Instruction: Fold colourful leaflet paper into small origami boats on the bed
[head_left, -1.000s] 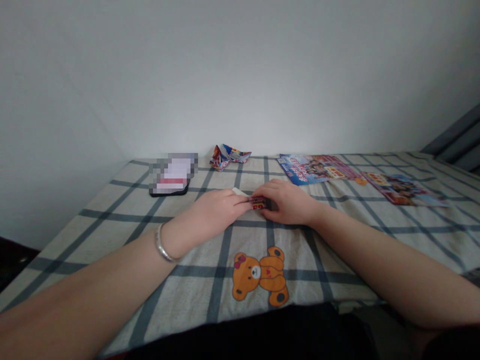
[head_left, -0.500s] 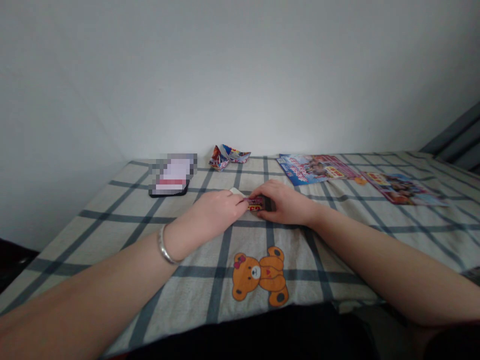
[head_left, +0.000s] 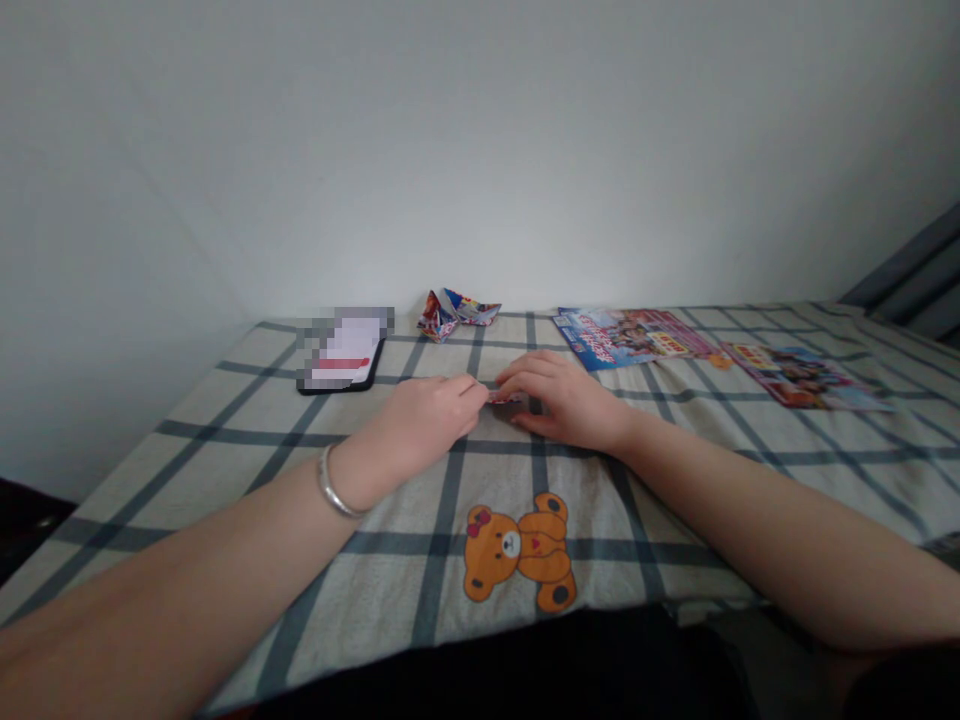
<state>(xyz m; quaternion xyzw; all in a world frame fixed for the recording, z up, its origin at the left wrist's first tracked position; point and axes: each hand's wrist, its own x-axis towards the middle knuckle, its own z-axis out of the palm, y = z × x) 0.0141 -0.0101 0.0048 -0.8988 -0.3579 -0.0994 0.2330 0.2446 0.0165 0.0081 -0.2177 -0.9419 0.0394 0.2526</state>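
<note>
Between my hands is a small folded piece of colourful printed paper (head_left: 505,398), low over the tablecloth and mostly covered by fingers. My left hand (head_left: 435,412), with a silver bangle at its wrist, has its fingers closed on the paper's left end. My right hand (head_left: 566,402) curls over the right side; its fingertips press on the paper, while its thumb sits nearer to me, a little apart. The paper shows only as a thin strip, so its folds cannot be made out.
A phone (head_left: 341,350) lies at the back left on the checked tablecloth (head_left: 375,600). Near the wall stands a folded paper piece (head_left: 457,312). Flat printed sheets lie at the right: a blue one (head_left: 622,337) and another (head_left: 806,378).
The folded paper now shows only a thin edge, where its printed face was visible before. The pale corner above my left fingers is out of sight. My right fingers have lifted slightly.
</note>
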